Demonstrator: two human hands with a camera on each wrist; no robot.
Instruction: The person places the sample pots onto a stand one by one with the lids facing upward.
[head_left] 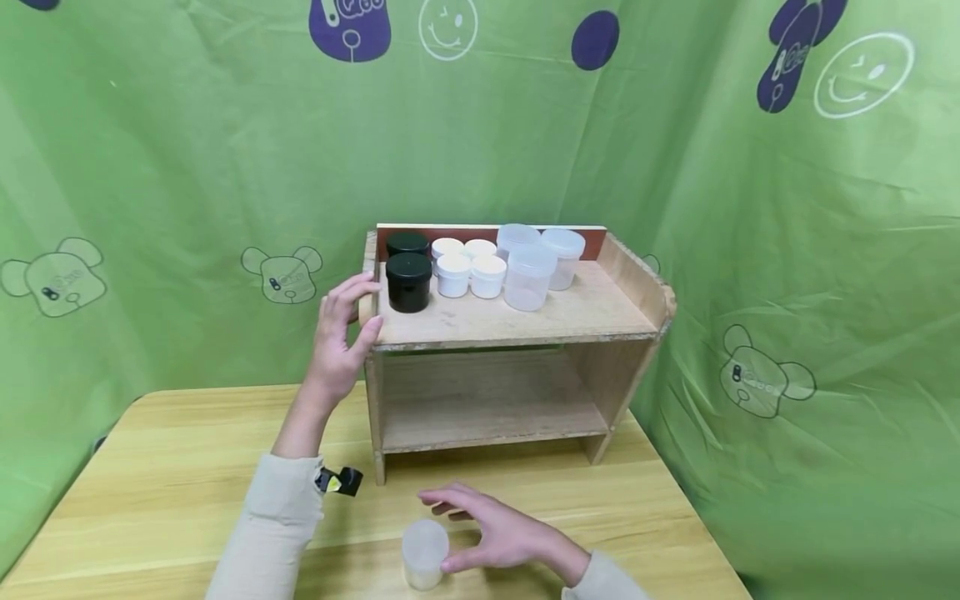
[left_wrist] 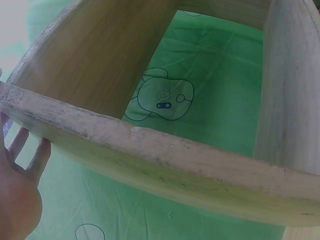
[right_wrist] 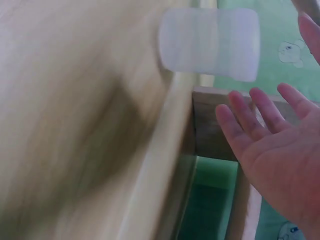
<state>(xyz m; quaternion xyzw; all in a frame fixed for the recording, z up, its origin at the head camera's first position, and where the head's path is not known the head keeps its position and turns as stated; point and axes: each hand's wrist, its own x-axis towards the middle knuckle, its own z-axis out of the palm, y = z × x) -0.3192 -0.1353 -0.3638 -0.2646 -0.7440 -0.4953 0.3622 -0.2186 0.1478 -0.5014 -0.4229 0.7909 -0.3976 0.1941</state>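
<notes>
My left hand [head_left: 335,346] holds the left side panel of a small wooden shelf [head_left: 480,404], fingers by its upper edge and thumb by its front. In the left wrist view, fingers [left_wrist: 36,162] extend against the panel's outer face. Below, a frosted translucent plastic jar [head_left: 424,557] with a lid stands upright on the table. Beside it, my right hand [head_left: 504,533] is spread in a wide C, with its thumb tip right at the jar's side. From the right wrist, the jar [right_wrist: 210,42] appears beyond the parted fingers.
On the shelf's top board are black lidded jars [head_left: 408,283], several small white jars [head_left: 453,276] and several translucent jars [head_left: 530,279]. The lower board [head_left: 487,408] lies beneath. A wood-grain table [head_left: 187,467] carries the shelf; green curtains [head_left: 225,150] hang behind and right.
</notes>
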